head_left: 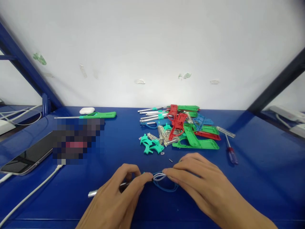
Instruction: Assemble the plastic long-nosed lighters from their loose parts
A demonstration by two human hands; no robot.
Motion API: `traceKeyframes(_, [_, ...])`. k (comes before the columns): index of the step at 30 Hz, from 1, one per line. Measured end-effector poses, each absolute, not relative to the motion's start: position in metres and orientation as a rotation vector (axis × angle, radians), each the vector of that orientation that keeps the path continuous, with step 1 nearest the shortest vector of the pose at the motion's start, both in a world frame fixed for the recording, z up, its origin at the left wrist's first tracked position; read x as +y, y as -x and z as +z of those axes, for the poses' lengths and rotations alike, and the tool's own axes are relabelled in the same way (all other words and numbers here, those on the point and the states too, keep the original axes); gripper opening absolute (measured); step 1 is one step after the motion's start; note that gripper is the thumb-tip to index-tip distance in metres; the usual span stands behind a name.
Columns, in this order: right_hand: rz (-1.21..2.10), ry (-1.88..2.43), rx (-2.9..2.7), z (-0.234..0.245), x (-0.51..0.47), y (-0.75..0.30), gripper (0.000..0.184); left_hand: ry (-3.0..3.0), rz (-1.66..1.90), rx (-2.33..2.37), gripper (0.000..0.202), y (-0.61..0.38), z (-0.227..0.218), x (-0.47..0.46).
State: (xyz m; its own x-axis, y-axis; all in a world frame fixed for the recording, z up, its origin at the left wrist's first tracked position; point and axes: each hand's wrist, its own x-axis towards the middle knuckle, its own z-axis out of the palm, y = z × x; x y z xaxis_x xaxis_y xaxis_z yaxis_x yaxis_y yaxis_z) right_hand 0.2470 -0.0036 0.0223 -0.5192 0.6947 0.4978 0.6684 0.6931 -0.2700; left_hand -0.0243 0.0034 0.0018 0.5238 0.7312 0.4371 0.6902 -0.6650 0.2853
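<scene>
At the front of the blue table, my left hand [121, 190] is closed around a lighter's metal tube [92, 193], its silver tip sticking out to the left. A dark section of it shows between the fingers. White wire [159, 176] loops across the gap to my right hand [202, 181], whose thumb and fingers pinch it. Beneath the wire is a blue lighter handle shell [168, 190], partly covered by both hands. Just beyond the fingers lie a small metal pin [170, 160] and several teal triggers [147, 144].
Behind are clear fuel tanks [163, 133], red shells [177, 125], green shells [202, 143] and metal tubes [152, 117]. A screwdriver [231, 152] lies right. A green lighter [100, 115], white case [87, 110] and phone [30, 154] with a cable [35, 194] are left.
</scene>
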Motion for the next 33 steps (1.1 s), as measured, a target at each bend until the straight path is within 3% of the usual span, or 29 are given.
traceKeyframes(11, [0.107, 1.038, -2.322, 0.018, -0.007, -0.248, 0.027, -2.708, 0.761, 1.223, 0.053, 0.025, 0.009, 0.002])
traceKeyframes(18, [0.12, 1.006, -2.382, 0.011, -0.007, -0.251, 0.045, -2.783, 0.713, 1.192, 0.057, 0.033, 0.0, -0.002])
traceKeyframes(27, [0.149, 0.958, -2.351, 0.013, -0.008, -0.249, 0.046, -2.812, 0.915, 1.16, 0.039, 0.027, 0.001, -0.004])
traceKeyframes(33, [0.088, 0.938, -2.289, 0.018, -0.01, -0.24, 0.03, -2.794, 0.981, 1.118, 0.035, 0.022, 0.0, -0.004])
